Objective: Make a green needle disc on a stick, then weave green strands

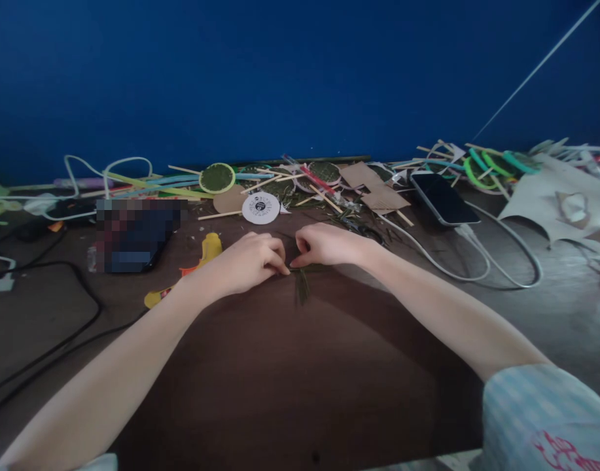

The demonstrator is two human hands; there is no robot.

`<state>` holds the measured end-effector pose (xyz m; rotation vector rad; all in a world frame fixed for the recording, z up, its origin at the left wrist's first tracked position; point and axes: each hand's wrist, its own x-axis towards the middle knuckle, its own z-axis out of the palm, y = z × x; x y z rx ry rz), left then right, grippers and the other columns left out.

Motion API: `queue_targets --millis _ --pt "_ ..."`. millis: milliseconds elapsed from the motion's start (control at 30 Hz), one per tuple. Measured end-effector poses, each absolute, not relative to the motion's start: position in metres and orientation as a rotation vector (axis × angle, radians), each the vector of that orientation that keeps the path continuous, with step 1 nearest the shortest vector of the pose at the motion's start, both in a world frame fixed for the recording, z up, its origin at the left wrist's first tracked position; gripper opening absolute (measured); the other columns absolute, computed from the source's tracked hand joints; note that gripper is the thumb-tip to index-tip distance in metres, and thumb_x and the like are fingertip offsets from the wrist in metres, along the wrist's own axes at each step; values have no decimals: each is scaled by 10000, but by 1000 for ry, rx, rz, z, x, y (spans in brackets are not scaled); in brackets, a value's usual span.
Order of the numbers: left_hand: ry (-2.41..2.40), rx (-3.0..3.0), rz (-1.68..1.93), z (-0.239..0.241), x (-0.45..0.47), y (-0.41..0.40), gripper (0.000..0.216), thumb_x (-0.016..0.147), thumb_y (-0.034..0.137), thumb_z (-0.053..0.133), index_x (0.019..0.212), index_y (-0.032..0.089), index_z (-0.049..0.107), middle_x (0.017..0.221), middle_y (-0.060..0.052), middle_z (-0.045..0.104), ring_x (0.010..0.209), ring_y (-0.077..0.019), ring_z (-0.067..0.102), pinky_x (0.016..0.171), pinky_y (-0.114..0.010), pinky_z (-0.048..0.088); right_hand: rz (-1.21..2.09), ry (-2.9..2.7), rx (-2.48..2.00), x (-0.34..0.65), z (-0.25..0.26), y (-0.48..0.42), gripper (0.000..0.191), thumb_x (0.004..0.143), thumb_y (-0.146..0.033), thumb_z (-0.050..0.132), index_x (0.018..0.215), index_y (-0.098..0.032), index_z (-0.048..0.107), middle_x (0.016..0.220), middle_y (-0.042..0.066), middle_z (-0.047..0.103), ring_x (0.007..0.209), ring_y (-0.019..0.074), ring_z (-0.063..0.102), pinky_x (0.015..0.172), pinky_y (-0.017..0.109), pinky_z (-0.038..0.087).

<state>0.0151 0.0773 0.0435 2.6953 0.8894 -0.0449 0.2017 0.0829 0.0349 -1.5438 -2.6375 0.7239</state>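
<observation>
In the head view, a small bunch of thin dark green grass-like strands (303, 285) fans out over the brown tabletop. My right hand (324, 244) is curled, thumb and finger pinched at the top of the bunch. Close against it on the left, my left hand (261, 256) is also in a pinch, its fingertips meeting at the end of the strands. My fingers hide where exactly the strands are gripped. Behind my left forearm lies a yellow tool (210, 247), partly covered, its kind unclear.
A white round label (261, 208), a yellow-green ringed disc (217, 178), wooden sticks and cardboard pieces (384, 199) clutter the back by the blue wall. A phone (444, 198) with a white cable lies right. Black cables (91, 313) and a partly blurred dark device (147, 239) lie left.
</observation>
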Motion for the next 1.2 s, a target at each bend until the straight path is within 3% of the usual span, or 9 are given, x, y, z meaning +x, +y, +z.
queue_targets --millis 700,1200 --pt "947 2578 -173 46 5 75 268 805 204 571 1019 322 684 983 -24 611 932 -208 513 830 -342 344 723 -2647 -1540 204 34 85 299 701 -437 658 695 -181 503 722 11 562 641 123 456 526 242 259" --pt "955 2461 -198 47 3 76 266 824 232 544 1029 330 682 983 -24 591 906 -198 522 809 -322 360 729 -2657 -1510 204 33 85 291 707 -423 651 679 -182 490 720 9 562 642 122 461 532 246 264"
